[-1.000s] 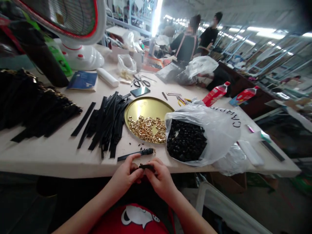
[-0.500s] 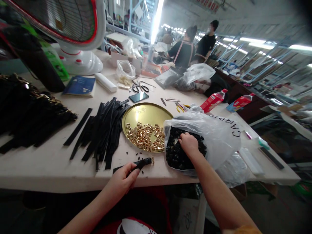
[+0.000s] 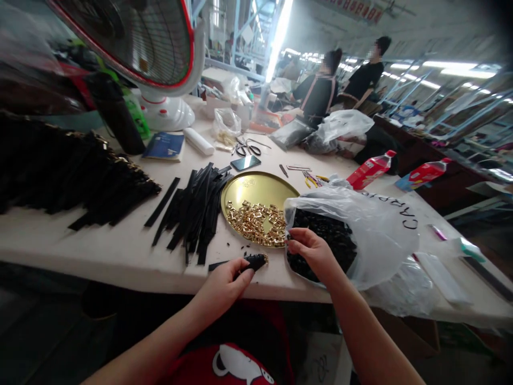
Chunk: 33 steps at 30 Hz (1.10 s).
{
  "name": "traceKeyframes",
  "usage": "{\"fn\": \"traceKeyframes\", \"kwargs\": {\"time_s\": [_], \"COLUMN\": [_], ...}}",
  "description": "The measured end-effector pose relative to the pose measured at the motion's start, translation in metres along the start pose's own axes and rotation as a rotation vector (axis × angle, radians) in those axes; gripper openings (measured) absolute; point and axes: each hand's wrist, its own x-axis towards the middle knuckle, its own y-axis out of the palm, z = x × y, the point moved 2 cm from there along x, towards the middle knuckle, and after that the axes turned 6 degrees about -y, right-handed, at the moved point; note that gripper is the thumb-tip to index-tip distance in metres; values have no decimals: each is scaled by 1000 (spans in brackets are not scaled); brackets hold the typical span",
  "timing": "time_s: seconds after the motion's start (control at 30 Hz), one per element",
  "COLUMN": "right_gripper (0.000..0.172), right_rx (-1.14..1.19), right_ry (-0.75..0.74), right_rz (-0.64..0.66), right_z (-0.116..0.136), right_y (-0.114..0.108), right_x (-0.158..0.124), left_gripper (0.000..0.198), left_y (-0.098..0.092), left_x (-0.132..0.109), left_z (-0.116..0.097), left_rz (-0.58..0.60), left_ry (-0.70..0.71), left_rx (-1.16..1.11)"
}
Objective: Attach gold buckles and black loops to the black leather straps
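My left hand point(image 3: 229, 282) is closed around a black strap point(image 3: 254, 262) near the table's front edge. A gold buckle point(image 3: 265, 259) sits at the strap's right end; its other end sticks out left of the fingers. My right hand point(image 3: 312, 252) is over the left rim of a clear plastic bag point(image 3: 377, 235). Its thumb and fingers pinch a small dark piece point(image 3: 288, 237), mostly hidden by the fingertips. Inside the bag lies a heap of small black pieces point(image 3: 320, 222). Just behind my hands is a round gold tray point(image 3: 262, 184) with many gold buckles point(image 3: 256, 220).
Loose black straps point(image 3: 200, 200) lie left of the tray, and a pile of buckled straps point(image 3: 80, 166) farther left. Behind are a phone point(image 3: 246, 162), scissors point(image 3: 248, 147), pliers point(image 3: 310, 179), a blue book point(image 3: 163, 146) and a fan point(image 3: 168, 109). Red bottles point(image 3: 371, 170) lean at the right.
My right hand has drawn back from inside the heap of black pieces to the bag's left rim. The left hand still holds the strap. The whole view has shifted right.
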Motion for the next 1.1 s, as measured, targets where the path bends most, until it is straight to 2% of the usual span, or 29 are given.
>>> {"fn": "traceKeyframes", "kwargs": {"time_s": [0.13, 0.27, 0.47, 0.7, 0.87, 0.97, 1.1], "right_gripper": [28, 31, 26, 26, 25, 22, 17], "right_rx": [282, 357, 337, 311, 432, 424, 339], "right_ry": [111, 152, 133, 70, 111, 101, 77], "right_rz": [101, 124, 94, 72, 10, 26, 98], "right_z": [16, 19, 13, 4, -7, -10, -14], "right_y": [52, 75, 76, 75, 82, 82, 78], "right_x": [-30, -43, -53, -64, -64, -63, -62], "left_gripper": [27, 25, 23, 23, 24, 24, 24], "left_y": [-1, -5, -4, -2, 1, 1, -2], "left_x": [-3, -12, -23, -28, -28, -26, -21], "left_z": [-9, -8, -3, 2, 4, 6, 10], "left_rz": [-114, -199, -222, -222, -242, -209, -105], "left_ry": [92, 126, 176, 140, 110, 113, 90], "left_rx": [77, 177, 229, 259, 227, 229, 308]}}
